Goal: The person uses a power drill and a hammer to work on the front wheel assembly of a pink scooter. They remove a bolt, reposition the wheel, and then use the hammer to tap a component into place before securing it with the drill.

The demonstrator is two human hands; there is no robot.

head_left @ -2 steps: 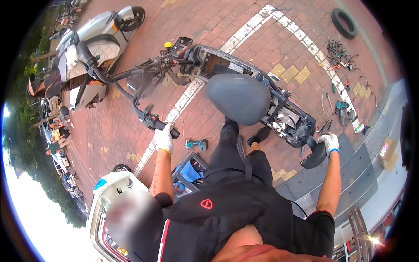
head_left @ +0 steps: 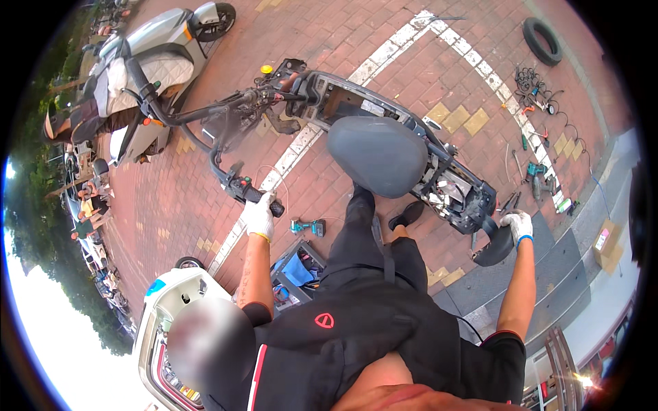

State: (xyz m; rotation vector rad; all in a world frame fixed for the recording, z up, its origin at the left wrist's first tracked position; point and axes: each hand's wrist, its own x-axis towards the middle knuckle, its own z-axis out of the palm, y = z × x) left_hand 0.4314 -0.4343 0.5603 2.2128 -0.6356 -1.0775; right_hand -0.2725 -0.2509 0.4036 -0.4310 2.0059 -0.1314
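A stripped-down scooter stands in front of me, its dark seat in the middle and its frame uncovered. My left hand, in a white work glove, is wrapped round the black handlebar grip. At the tail, my gloved right hand holds the edge of the black rear mudguard; its fingertips are partly hidden. Between seat and mudguard, wiring and metal parts lie bare. Forward of the seat, the open floor section shows its inside.
A teal cordless driver and a toolbox are on the left near my legs. Hand tools, a teal drill, cables and a loose tyre lie to the right. A silver scooter is parked far left; a cardboard box sits right.
The surroundings have shifted very slightly in view. Both hands keep their holds on the scooter.
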